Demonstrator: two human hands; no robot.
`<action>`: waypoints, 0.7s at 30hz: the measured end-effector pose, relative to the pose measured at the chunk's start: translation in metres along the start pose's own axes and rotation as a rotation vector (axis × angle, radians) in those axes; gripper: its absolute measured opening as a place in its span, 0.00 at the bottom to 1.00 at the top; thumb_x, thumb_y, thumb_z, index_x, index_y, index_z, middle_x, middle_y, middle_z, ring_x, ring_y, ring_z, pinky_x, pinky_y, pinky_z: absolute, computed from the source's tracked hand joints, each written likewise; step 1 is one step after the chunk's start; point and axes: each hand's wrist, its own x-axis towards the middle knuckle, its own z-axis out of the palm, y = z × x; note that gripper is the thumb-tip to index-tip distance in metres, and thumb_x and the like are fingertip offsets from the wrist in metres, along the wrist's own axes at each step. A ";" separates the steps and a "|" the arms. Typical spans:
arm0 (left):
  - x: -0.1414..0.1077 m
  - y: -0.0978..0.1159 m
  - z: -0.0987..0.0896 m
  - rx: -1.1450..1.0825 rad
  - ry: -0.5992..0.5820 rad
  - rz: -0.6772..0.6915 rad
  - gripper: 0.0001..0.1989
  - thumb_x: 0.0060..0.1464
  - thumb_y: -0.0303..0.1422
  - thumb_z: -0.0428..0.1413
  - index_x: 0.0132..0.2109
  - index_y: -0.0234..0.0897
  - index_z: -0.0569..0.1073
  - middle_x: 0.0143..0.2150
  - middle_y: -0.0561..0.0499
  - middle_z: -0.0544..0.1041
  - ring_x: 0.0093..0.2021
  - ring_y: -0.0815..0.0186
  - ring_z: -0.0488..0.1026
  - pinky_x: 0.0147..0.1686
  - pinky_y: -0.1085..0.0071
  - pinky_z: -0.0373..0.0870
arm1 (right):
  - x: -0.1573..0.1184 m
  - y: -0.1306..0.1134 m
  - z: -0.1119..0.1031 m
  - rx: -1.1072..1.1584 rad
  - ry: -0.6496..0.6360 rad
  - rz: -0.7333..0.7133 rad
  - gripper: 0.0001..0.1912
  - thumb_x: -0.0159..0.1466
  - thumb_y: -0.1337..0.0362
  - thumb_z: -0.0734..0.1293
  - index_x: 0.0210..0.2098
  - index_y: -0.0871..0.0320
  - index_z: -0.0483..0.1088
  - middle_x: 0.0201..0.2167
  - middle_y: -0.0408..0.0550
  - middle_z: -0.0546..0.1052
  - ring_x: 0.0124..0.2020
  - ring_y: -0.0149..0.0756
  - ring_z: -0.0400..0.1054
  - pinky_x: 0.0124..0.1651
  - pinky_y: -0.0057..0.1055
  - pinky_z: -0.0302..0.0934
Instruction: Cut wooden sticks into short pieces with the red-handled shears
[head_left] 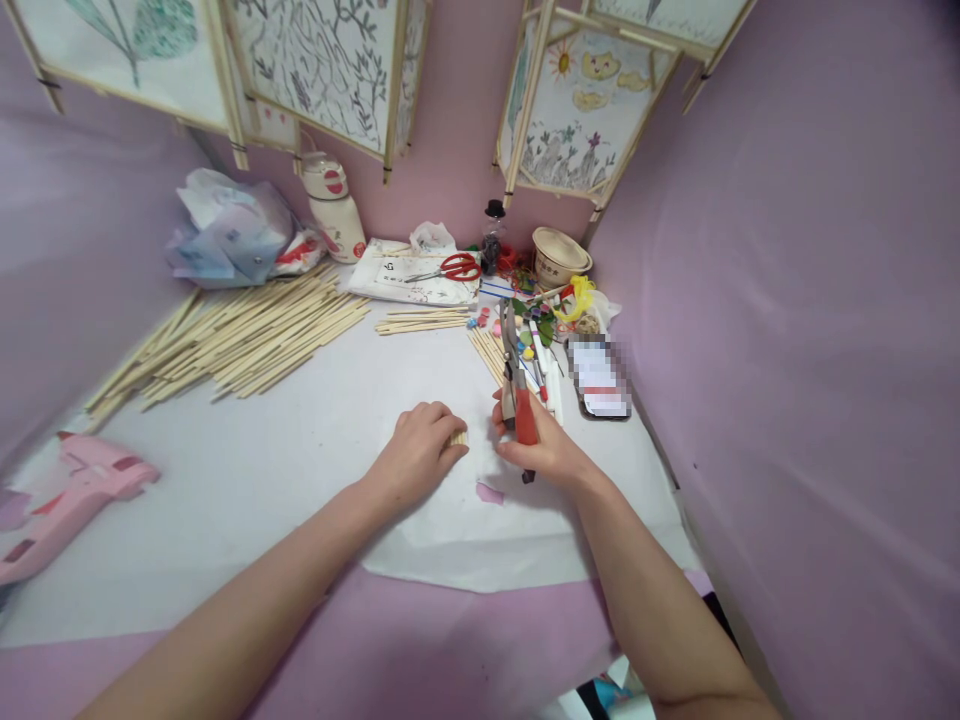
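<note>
My left hand (420, 450) rests on the white-covered table, its fingers closed around a small bundle of short wooden sticks (459, 438); only the cut-looking ends show past the fingertips. Just to its right, my right hand (553, 442) grips red-handled pliers (527, 415), with the grey metal jaws pointing away from me. A gap separates the pliers from the sticks. On the table between and below the hands lies a small pink scrap (490, 493). Beyond the pliers, several thin sticks (487, 355) lie beside white pens (541, 350).
Long wooden sticks (255, 330) are heaped at back left, near a pink glue gun (82, 500). Red-handled scissors (459, 267) lie on a white packet (375, 275). A bottle (334, 210), a bowl (561, 257) and a phone (598, 378) stand around. Framed paper lanterns (592, 110) hang above.
</note>
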 end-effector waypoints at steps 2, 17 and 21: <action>0.000 0.000 0.000 0.002 0.001 -0.006 0.09 0.61 0.34 0.54 0.46 0.38 0.75 0.45 0.45 0.73 0.49 0.54 0.69 0.49 0.55 0.63 | 0.000 0.000 0.000 -0.003 -0.003 -0.006 0.25 0.53 0.65 0.68 0.48 0.53 0.59 0.40 0.43 0.68 0.40 0.36 0.66 0.46 0.37 0.61; -0.039 -0.033 -0.032 -0.078 0.099 -0.207 0.23 0.55 0.40 0.59 0.56 0.40 0.72 0.55 0.45 0.71 0.56 0.52 0.67 0.56 0.54 0.64 | -0.003 -0.002 -0.001 -0.056 -0.002 -0.015 0.20 0.53 0.65 0.67 0.45 0.52 0.60 0.39 0.44 0.68 0.40 0.38 0.66 0.46 0.39 0.61; -0.046 -0.034 -0.028 -0.103 0.096 -0.219 0.23 0.55 0.39 0.59 0.56 0.39 0.72 0.54 0.45 0.71 0.56 0.53 0.66 0.56 0.55 0.64 | -0.003 -0.001 0.003 -0.068 -0.013 0.002 0.22 0.54 0.65 0.67 0.48 0.52 0.60 0.39 0.44 0.69 0.41 0.38 0.66 0.46 0.40 0.61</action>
